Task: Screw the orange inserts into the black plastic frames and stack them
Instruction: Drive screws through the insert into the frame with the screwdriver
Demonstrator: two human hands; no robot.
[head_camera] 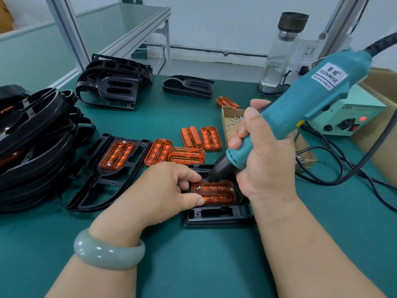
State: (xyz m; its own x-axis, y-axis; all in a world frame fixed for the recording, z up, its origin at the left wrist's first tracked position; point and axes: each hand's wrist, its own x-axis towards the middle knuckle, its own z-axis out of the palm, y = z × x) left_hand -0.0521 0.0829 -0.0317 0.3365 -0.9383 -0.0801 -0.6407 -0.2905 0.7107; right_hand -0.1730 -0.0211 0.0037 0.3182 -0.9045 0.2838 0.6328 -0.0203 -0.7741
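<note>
Head-worn wide-angle view, facing forward and down, close above left hand (163,188), right hand (264,168), worktop (193,265)

A green-topped workbench (193,265) stands against a white wall (225,22), beside an aluminium-framed glass partition (64,33).

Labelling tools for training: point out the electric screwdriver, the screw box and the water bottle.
electric screwdriver (300,107), head view, teal body
screw box (224,123), head view, left cardboard wall
water bottle (281,52), head view, clear glass middle
</note>
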